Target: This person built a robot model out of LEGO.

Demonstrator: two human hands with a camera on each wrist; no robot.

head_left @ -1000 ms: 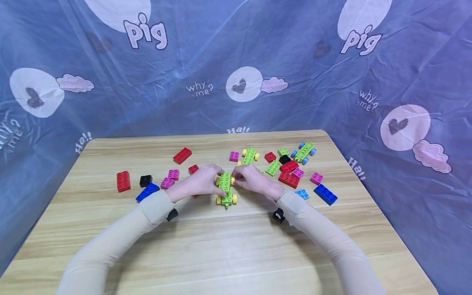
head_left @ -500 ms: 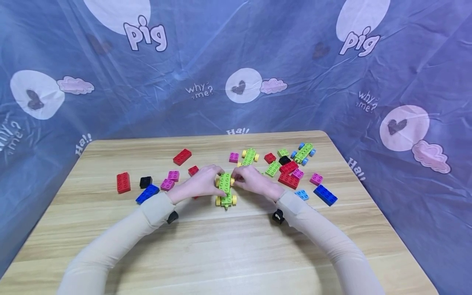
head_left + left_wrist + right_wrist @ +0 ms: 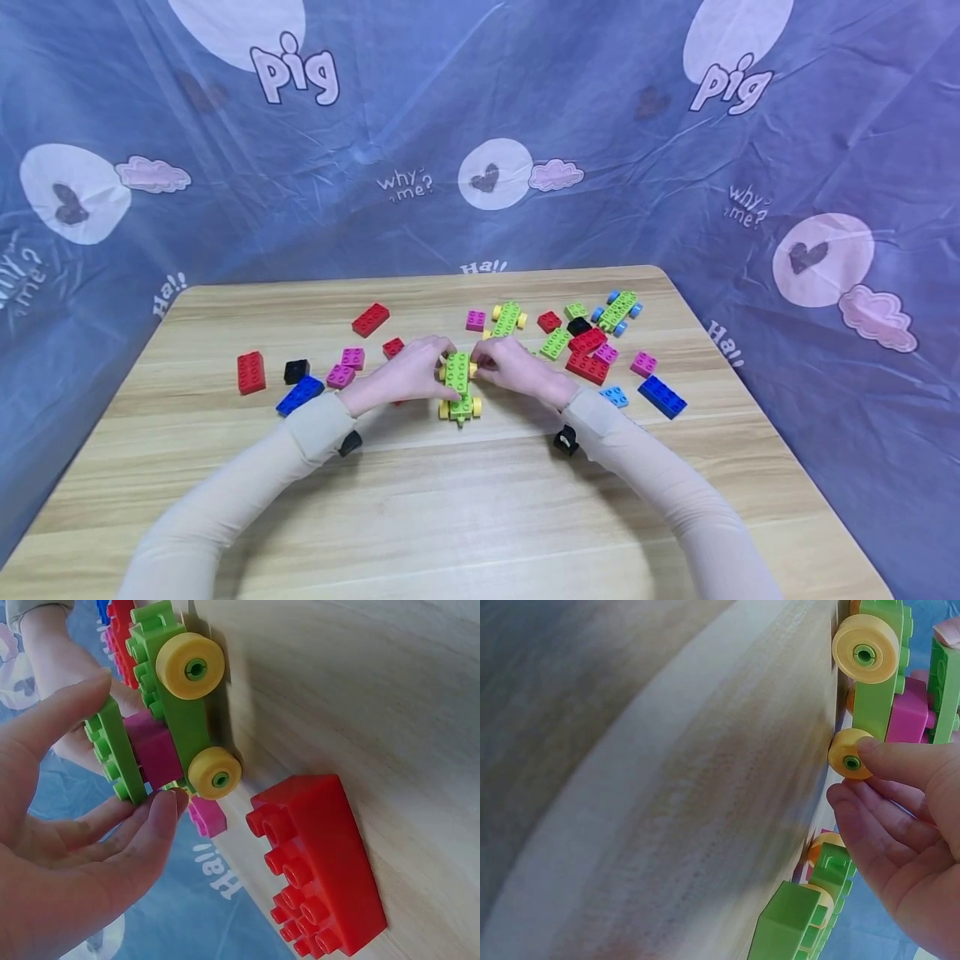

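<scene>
A toy car base (image 3: pixel 184 724), green with yellow wheels, stands on the table in front of the person. On it sits a magenta brick (image 3: pixel 154 746), topped by a flat green building brick (image 3: pixel 457 372) that appears slightly tilted in the left wrist view. The left hand (image 3: pixel 408 371) grips this flat brick by its two ends, between thumb and fingers. From the other side, the right hand (image 3: pixel 517 364) holds the car base by its far-end yellow wheel (image 3: pixel 850 754), thumb on the wheel and fingers curled close to it.
Left of the hands lie red bricks (image 3: pixel 251 372), a blue brick (image 3: pixel 301 394), a black piece (image 3: pixel 297 371) and magenta bricks. Behind the right hand stands another yellow-wheeled car base (image 3: pixel 507 318). A blue-wheeled one (image 3: pixel 618 311) is at back right, near several loose bricks.
</scene>
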